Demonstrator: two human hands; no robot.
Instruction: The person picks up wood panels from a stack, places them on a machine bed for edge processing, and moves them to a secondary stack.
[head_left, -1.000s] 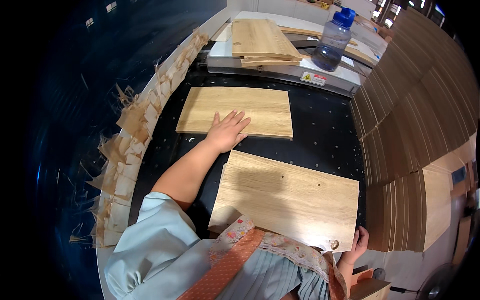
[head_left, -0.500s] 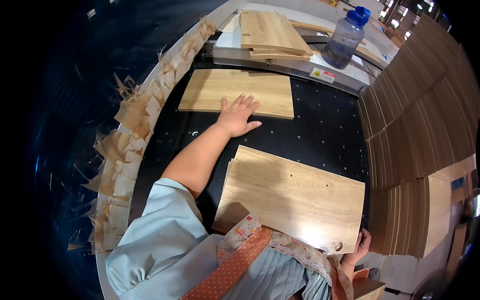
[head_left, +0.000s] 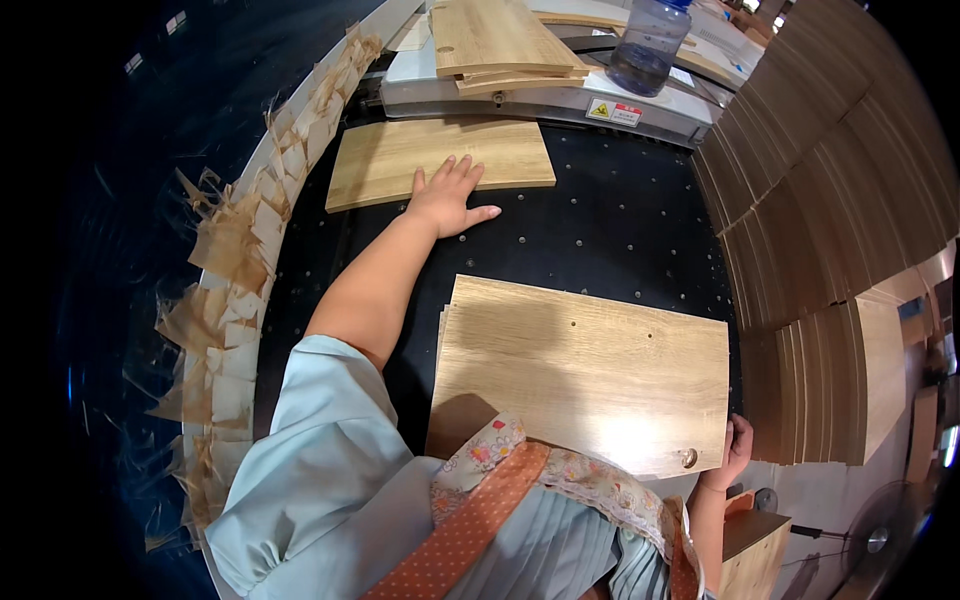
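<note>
My left hand (head_left: 442,203) lies with spread fingers on the near edge of a light wood-grain board (head_left: 380,165), which is flat on the black table. My left arm reaches straight out to it. Closer to my body rests a small stack of similar boards, its top board (head_left: 600,370) showing two small holes and one larger round hole near a corner. At that board's right edge, my right hand (head_left: 738,452) has its fingers curled against the side; its thumb is hidden.
A white machine ledge (head_left: 540,110) crosses the far side, carrying stacked boards (head_left: 500,40) and a blue-lidded water bottle (head_left: 648,50). Tall stacks of panels (head_left: 800,200) line the right. Torn tan tape (head_left: 225,250) covers the left rail. A fan (head_left: 876,540) stands at lower right.
The whole view has shifted, with most things now higher and further left in it. Both hands keep their places at the same boards.
</note>
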